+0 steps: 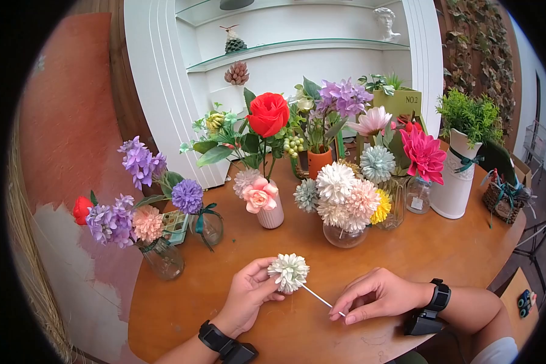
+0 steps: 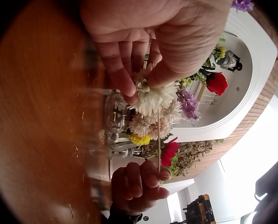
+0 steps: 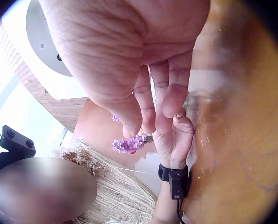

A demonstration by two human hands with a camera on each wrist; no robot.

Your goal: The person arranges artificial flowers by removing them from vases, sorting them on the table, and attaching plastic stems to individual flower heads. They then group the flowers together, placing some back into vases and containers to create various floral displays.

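Observation:
A white artificial pompom flower (image 1: 289,272) with a pale greenish centre is held above the front of the table. My left hand (image 1: 249,293) pinches its head from the left; in the left wrist view, thumb and fingers sit on the petals (image 2: 153,99). The thin white stem (image 1: 319,296) slants down to the right. At its far end, my right hand (image 1: 379,295) pinches the stem between thumb and fingers. In the right wrist view the flower is hidden behind the right hand (image 3: 143,70).
Beyond the hands, a round glass vase (image 1: 346,236) holds white, pink and yellow pompoms. A ribbed pink vase (image 1: 272,209) and two glass bottles of flowers stand leftward. A white pitcher (image 1: 458,176) of greenery and a basket (image 1: 503,203) are at right, on the wooden table (image 1: 224,261).

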